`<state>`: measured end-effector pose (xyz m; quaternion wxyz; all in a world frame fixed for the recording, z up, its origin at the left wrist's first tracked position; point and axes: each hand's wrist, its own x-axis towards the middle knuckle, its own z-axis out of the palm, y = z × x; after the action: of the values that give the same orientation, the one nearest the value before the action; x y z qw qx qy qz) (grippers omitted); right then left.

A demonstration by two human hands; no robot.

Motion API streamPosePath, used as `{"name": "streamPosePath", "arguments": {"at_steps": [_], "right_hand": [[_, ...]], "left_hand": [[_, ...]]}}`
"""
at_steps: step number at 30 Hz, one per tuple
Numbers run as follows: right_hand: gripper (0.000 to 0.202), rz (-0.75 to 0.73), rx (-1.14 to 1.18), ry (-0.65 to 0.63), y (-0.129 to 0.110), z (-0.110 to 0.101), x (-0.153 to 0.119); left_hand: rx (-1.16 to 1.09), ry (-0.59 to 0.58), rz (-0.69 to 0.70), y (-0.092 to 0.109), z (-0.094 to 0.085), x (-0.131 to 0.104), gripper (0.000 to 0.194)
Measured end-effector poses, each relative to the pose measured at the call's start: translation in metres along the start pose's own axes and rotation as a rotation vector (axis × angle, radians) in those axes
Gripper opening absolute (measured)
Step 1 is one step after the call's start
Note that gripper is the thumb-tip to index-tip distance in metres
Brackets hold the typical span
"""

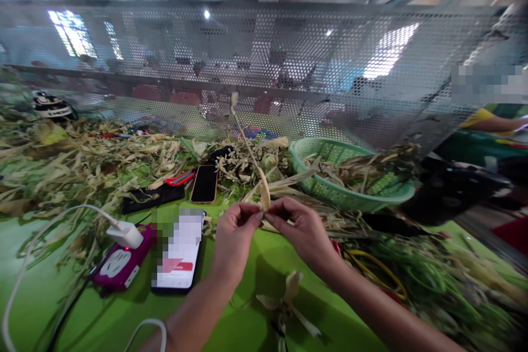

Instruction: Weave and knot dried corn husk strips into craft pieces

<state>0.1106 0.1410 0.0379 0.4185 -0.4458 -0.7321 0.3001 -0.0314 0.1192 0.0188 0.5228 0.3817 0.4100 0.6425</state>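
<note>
The left hand and right hand pinch the base of a dried husk strip between fingertips, above the green table, left of the green basket.

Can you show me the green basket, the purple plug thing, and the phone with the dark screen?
Green basket [350, 193]: head view, on its front wall.
Purple power strip [140, 254]: head view, on its side.
Dark-screened phone [204, 183]: head view, middle of the screen.
</note>
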Motion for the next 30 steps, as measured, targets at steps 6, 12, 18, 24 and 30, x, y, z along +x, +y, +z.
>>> {"name": "streamPosePath", "arguments": {"at_steps": [6, 12, 18, 24, 30], "right_hand": [[0.013, -0.015, 0.036, -0.051, 0.005, 0.003, 0.001], [0.012, 0.075, 0.094, -0.123, 0.010, -0.001, 0.004], [0.016, 0.106, 0.146, -0.192, 0.010, -0.003, 0.004], [0.018, 0.043, 0.148, -0.162, 0.005, -0.005, 0.004], [0.008, -0.270, -0.153, -0.014, -0.002, -0.008, 0.000]], "left_hand": [[0.013, -0.052, -0.007, -0.001, -0.002, 0.000, 0.008], [0.013, -0.170, -0.143, -0.001, -0.004, 0.003, 0.022], [0.217, -0.329, -0.058, -0.002, -0.010, 0.007, 0.026], [0.064, -0.231, -0.128, 0.000, -0.008, 0.007, 0.022], [-0.111, -0.169, -0.195, -0.005, -0.005, 0.006, 0.022]]}}
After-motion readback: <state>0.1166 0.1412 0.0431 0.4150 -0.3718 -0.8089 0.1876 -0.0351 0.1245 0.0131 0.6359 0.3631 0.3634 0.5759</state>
